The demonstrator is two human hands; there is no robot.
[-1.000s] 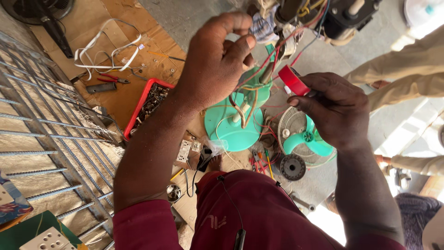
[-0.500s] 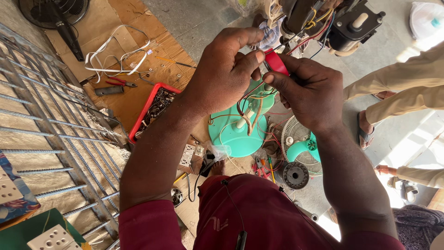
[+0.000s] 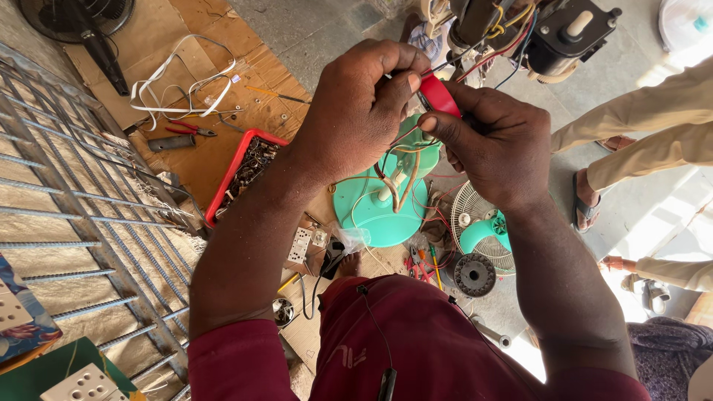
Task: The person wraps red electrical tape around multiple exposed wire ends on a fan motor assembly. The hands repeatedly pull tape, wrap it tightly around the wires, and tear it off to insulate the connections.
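- Hands meet high in the head view, fingertips together over a bundle of thin wires [image 3: 475,56].
- Left hand [image 3: 356,111]: fingers curled, thumb and forefinger pinched shut on the wire ends, just beside the red tape roll [image 3: 438,95].
- Right hand [image 3: 494,145]: thumb and fingers clamped on the red tape roll, touching the left thumb.
- Wires, red, yellow and blue, run up to a dark fan motor [image 3: 553,33] at the top edge.
- More wires hang down from the hands to a teal fan base [image 3: 371,215] below, on the floor.
- Small fan with white grille and teal hub [image 3: 479,226] right of the base; black round part [image 3: 474,275] just beneath it.
- Red tray [image 3: 245,167] of small metal parts on cardboard [image 3: 215,44], left of the left forearm.
- Red-handled pliers [image 3: 189,130] and white cable [image 3: 174,78] further left on the cardboard.
- White socket [image 3: 301,243] near the left elbow.
- Metal grid [image 3: 67,193] fills the left side.
- Another person's legs in tan trousers [image 3: 639,126], sandal on, at right.
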